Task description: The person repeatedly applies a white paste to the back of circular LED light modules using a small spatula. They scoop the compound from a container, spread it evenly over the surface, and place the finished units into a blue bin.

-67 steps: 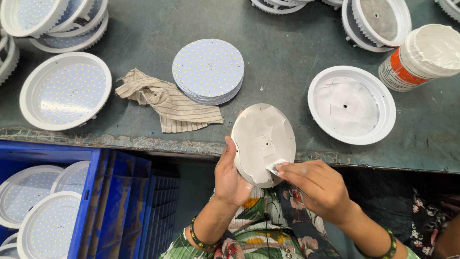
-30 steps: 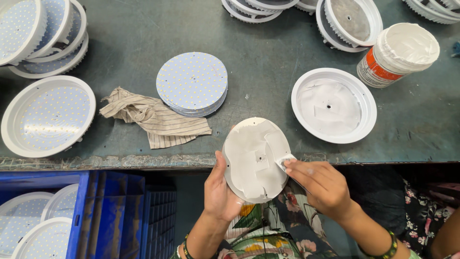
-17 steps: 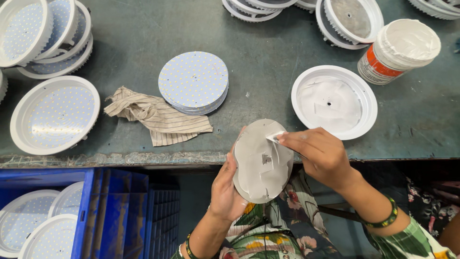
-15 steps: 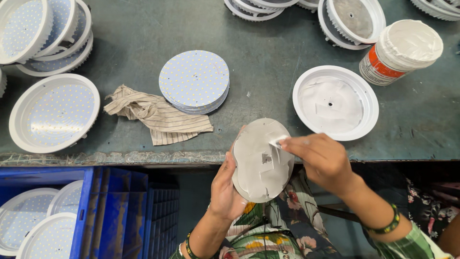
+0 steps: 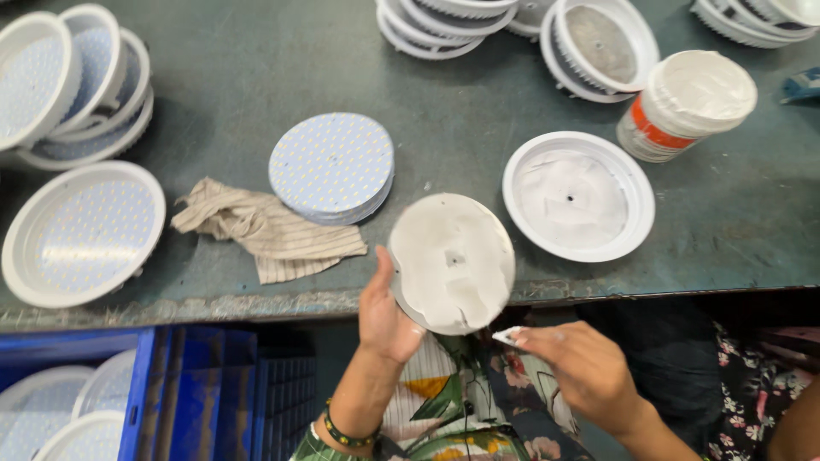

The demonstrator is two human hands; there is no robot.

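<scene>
Off the disc (image 5: 451,260) now, my right hand (image 5: 581,376) pinches a white scrap (image 5: 506,335); left hand (image 5: 386,314) grips the paste-coated disc, bare boards (image 5: 331,165) beyond.

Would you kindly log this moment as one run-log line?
left hand: holds white-smeared round disc | right hand: pinches small white spreader just below disc | stack of LED discs, striped cloth on bench

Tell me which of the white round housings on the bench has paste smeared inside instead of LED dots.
The white housing right of the held disc, beside the paste tub. Its inside is smeared white around a centre hole; the left-side housings show dotted LED boards.
</scene>
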